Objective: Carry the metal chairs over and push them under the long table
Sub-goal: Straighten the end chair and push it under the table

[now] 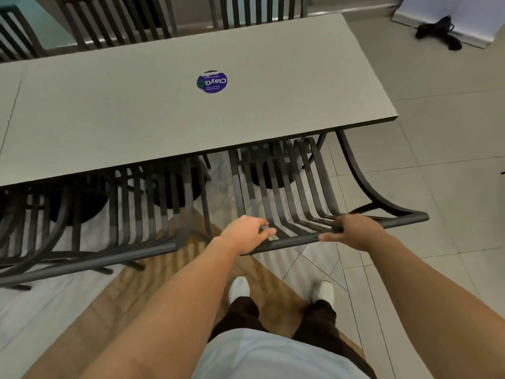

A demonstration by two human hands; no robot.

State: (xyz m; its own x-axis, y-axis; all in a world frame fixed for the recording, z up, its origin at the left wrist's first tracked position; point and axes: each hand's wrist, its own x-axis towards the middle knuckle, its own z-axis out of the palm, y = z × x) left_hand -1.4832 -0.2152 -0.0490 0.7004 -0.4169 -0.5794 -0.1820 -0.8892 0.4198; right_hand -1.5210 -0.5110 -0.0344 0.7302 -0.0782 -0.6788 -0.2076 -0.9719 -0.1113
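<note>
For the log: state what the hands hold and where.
Both the left hand and right hand grip the metal chair by its top back rail.

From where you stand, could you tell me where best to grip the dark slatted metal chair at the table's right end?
Probably the dark slatted metal chair is best gripped by its round top rail, from behind, hands apart: left hand and right hand already hold it so.

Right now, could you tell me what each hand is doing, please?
Left hand: grips the top rail of the metal chair.
Right hand: grips the same rail.
</note>
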